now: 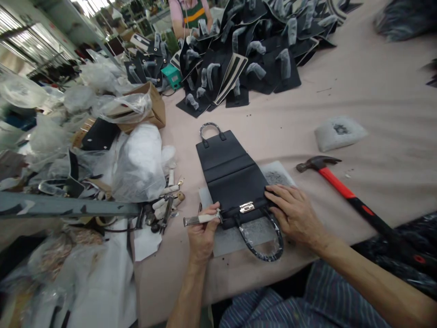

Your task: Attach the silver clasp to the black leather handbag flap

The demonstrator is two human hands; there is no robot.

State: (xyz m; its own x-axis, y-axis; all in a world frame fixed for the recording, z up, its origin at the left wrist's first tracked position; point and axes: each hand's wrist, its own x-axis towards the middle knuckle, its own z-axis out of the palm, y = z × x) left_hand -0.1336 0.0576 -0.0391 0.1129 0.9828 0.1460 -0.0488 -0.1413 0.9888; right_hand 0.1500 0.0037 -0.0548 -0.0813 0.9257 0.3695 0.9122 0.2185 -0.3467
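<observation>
A flat black leather bag panel (232, 166) lies on the table, a wrapped handle at each end and a silver clasp (246, 207) near its lower edge. Part of it rests on a pale speckled slab (230, 241). My left hand (203, 234) pinches a metal punch tool with a white-wrapped grip (201, 219), its end at the panel's lower left corner. My right hand (295, 214) lies over the panel's lower right edge, fingers stretched out. To the right sits a hammer (337, 182) with a red and black handle.
Many black panels with wrapped handles (246, 64) are heaped at the far side, a person (191, 16) behind them. A white block (339, 132) sits at right. Left are plastic bags (139, 159), a cardboard box (159, 107), small tools (167, 212) and a metal rail (68, 205).
</observation>
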